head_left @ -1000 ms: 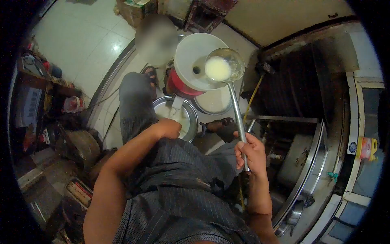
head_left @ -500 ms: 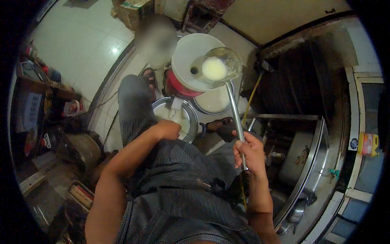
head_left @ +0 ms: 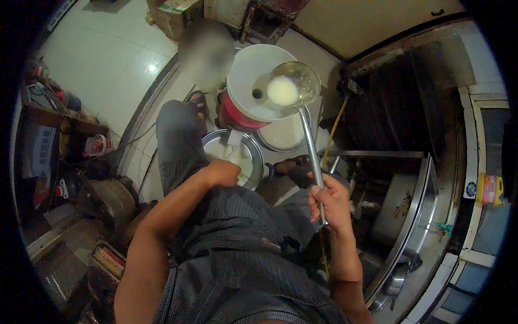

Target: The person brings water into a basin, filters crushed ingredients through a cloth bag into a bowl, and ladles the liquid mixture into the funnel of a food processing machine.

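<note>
My right hand is wrapped round the long metal handle of a ladle. The ladle's bowl hangs over the right side of a wide white hopper, with a pool of white liquid in it. A dark round hole shows in the hopper's floor, and a red body sits below. My left hand is closed at the near edge of a steel basin holding something whitish; its fingertips are hidden. Behind the basin, a second round container of white liquid stands partly under the ladle.
A metal-framed stand is close on my right, with steel pots beneath. Shelves with jars line the left. A cardboard box stands at the back. A yellow hose runs past the ladle. A blurred shape hides part of the floor.
The ladle has shifted very slightly left over the hopper, and the white pool in it looks a little smaller. My left hand has hardly moved.
</note>
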Demonstrator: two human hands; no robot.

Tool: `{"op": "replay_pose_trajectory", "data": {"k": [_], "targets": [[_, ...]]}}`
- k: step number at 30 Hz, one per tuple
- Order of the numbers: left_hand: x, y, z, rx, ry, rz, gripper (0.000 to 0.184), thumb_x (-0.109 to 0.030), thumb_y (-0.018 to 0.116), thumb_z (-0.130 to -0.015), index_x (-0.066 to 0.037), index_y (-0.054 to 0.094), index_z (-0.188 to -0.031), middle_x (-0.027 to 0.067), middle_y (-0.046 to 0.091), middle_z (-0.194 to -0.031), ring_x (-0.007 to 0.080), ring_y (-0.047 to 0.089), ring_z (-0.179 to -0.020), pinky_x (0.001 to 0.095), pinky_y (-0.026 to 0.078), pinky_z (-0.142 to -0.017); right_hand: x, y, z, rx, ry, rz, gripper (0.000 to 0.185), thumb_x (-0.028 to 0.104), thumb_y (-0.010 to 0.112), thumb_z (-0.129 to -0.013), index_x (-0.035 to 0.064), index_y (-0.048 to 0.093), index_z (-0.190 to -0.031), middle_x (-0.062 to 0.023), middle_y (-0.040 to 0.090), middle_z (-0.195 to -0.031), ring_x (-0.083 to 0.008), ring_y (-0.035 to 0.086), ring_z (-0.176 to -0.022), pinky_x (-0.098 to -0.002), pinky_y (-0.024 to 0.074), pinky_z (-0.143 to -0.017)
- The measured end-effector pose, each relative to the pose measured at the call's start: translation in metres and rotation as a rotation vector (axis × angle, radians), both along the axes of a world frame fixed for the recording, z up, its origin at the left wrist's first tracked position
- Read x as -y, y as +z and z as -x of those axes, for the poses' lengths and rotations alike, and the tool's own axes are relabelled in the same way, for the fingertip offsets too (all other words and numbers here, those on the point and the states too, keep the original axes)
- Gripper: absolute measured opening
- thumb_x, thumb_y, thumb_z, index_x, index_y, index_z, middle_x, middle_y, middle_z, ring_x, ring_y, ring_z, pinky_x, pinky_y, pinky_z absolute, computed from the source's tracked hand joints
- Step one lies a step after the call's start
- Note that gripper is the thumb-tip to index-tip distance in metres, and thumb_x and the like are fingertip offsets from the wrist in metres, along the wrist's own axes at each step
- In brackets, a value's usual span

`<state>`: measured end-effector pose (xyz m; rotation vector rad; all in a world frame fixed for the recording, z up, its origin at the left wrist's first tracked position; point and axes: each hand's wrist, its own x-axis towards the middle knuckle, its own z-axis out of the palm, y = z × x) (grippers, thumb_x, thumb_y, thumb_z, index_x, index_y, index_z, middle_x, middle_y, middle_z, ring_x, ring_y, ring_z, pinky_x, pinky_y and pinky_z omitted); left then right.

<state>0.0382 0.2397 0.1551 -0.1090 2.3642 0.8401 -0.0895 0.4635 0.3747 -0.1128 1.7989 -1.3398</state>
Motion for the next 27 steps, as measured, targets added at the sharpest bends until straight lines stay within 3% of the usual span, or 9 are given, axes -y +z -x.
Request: {"op": "replay_pose_trajectory", "data": {"k": [13,27], "targets": [[-0.002,-0.004,0.0,-0.014,-0.011,0.031,0.031,-0.025,0.055,-0.078,-0.005,0.067,-0.098,0.0174,0.068,-0.099,0.0356,0.065,-0.093,0.0465,0.05,-0.078,0.004,-0.004,0.001,-0.035,-0.001,-0.018,0.035,0.001,0.051,-0.086,-0.0085,0.051,-0.12,-0.0083,0.056,-0.064,-0.0129,0.05,-0.039,-0.0263,0.0437,-0.037],[-0.002,-0.005,0.0,0.006,-0.007,0.006,0.031,-0.023,0.055,-0.077,-0.005,0.068,-0.098,0.0177,0.068,-0.099,0.0354,0.065,-0.093,0.0462,0.05,-0.079,0.004,-0.019,0.004,-0.059,0.014,-0.037,0.035,0.004,0.056,-0.087,-0.0063,0.052,-0.121,-0.0081,0.057,-0.066,-0.013,0.05,-0.04,-0.0266,0.0432,-0.036]]}}
